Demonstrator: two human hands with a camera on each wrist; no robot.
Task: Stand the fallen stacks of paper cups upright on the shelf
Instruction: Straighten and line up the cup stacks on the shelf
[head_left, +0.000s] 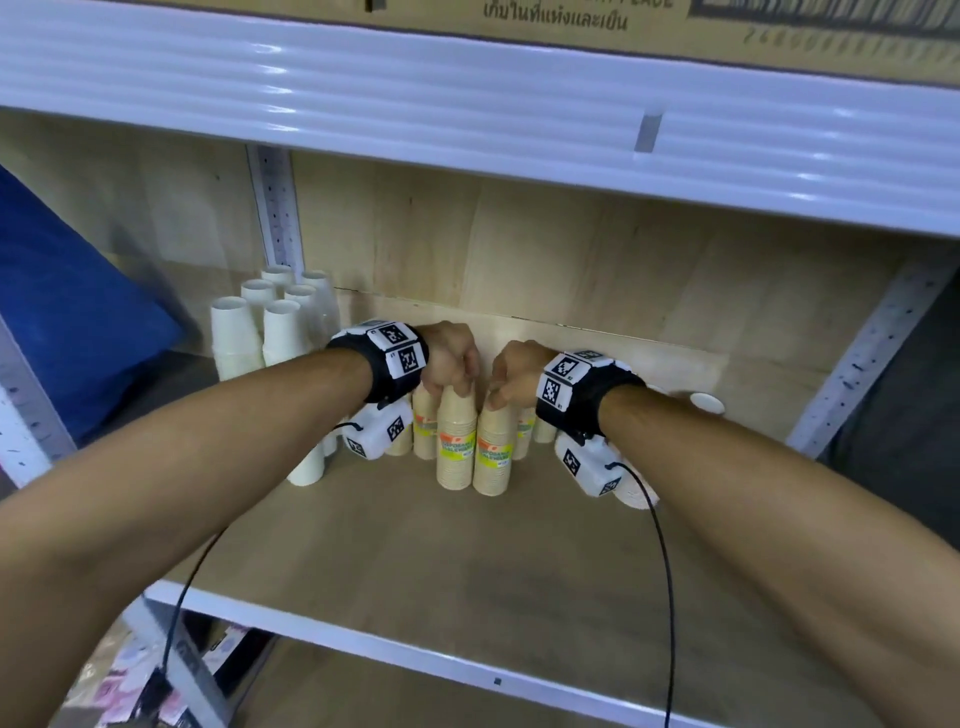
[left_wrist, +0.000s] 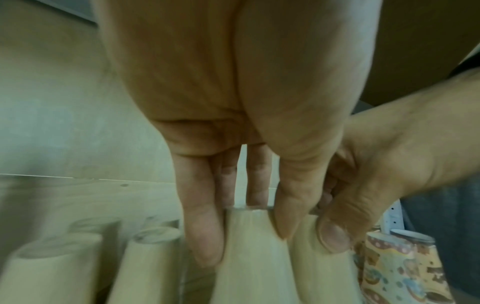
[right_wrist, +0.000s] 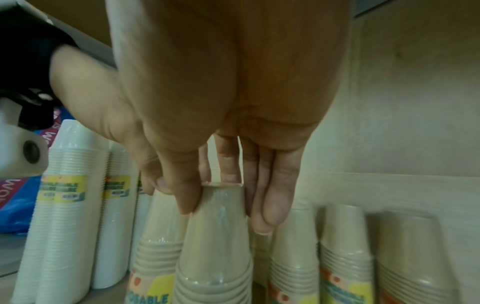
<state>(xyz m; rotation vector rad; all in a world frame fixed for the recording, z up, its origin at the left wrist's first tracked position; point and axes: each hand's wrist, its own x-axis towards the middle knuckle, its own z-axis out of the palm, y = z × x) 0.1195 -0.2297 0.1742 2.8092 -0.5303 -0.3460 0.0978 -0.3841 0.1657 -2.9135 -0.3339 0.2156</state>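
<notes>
Two brown stacks of paper cups stood upright side by side at the middle of the wooden shelf (head_left: 519, 561), touching each other, each wrapped in clear film with a yellow and orange label. The left hand (head_left: 449, 358) gripped the top of the left brown stack (head_left: 457, 441) from above, its fingers (left_wrist: 205, 236) and thumb curled down the sides of the topmost cup. The right hand (head_left: 514, 371) gripped the top of the right brown stack (head_left: 493, 452) the same way, with fingertips (right_wrist: 267, 216) pressed along the cup's side. The two hands were just beside each other, knuckles nearly touching.

Behind the hands more brown stacks (right_wrist: 345, 257) stood upright against the back board. To the left of the left hand stood a group of white stacks (head_left: 260, 332), also upright. Beyond the right wrist a white stack (head_left: 704, 402) lay on its side; most of it was hidden by the arm. Far left of the hands sat a blue bag (head_left: 67, 312).
</notes>
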